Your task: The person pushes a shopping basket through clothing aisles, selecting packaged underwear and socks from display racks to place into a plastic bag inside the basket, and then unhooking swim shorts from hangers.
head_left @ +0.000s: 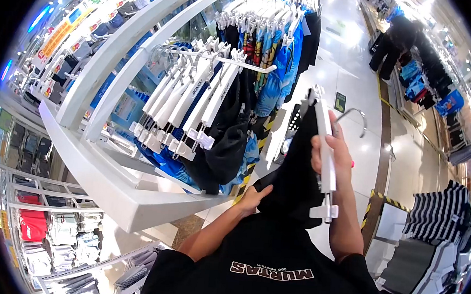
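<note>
My right hand (339, 157) is closed around a white clip hanger (326, 139), whose metal hook sticks out to the right. From the hanger's clips hangs a black garment (293, 186), bunched in front of my chest; its exact kind does not show. My left hand (252, 198) grips the lower left side of this cloth, thumb on top. To the left, more white clip hangers (187, 97) hang on a rail arm, with a dark garment (225, 141) and blue printed ones among them.
The white display frame (138, 208) juts toward me at the left with a sharp corner. Behind hang colourful printed shorts (276, 68). A person in dark clothes (393, 46) bends by the right-hand racks. Striped clothing (436, 210) lies at the lower right.
</note>
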The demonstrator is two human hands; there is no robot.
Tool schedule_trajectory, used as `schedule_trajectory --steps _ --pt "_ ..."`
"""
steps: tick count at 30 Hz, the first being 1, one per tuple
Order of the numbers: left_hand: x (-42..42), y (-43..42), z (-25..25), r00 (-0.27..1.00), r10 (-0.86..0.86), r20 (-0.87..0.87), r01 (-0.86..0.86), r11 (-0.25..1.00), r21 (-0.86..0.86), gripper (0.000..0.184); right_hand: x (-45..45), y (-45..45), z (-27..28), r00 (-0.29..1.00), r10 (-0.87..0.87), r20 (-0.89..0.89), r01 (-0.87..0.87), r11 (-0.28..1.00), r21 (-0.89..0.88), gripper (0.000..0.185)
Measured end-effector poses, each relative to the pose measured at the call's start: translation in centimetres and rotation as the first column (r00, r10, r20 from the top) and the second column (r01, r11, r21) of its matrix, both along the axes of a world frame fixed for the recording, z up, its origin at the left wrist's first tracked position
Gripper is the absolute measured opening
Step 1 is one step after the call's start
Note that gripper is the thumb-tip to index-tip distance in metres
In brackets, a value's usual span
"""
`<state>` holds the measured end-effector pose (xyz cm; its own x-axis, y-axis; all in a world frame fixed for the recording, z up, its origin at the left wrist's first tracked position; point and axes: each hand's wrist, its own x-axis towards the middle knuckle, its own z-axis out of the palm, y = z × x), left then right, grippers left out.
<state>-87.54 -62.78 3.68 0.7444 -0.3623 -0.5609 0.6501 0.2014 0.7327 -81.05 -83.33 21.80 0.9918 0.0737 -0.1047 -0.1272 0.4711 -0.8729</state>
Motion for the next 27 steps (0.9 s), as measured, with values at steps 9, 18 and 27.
schedule_trajectory --steps 9,18,27 --pt "-1.5 2.3 -6.6 0.982 0.187 0.042 -0.184 0.981 -0.053 0.053 3.7 7.5 4.1 0.979 0.123 0.164 -0.127 0.992 0.014 0.069" --pt "-2.0 4.1 -9.1 0.859 0.499 -0.111 -0.502 0.865 0.003 0.043 6.7 12.4 2.4 0.973 0.061 0.225 -0.034 0.992 -0.121 0.053" --pt "-1.6 5.2 -16.4 0.833 0.520 0.190 -0.553 0.799 0.236 0.035 5.2 11.5 -1.4 0.950 0.153 0.271 -0.095 0.972 -0.213 0.062"
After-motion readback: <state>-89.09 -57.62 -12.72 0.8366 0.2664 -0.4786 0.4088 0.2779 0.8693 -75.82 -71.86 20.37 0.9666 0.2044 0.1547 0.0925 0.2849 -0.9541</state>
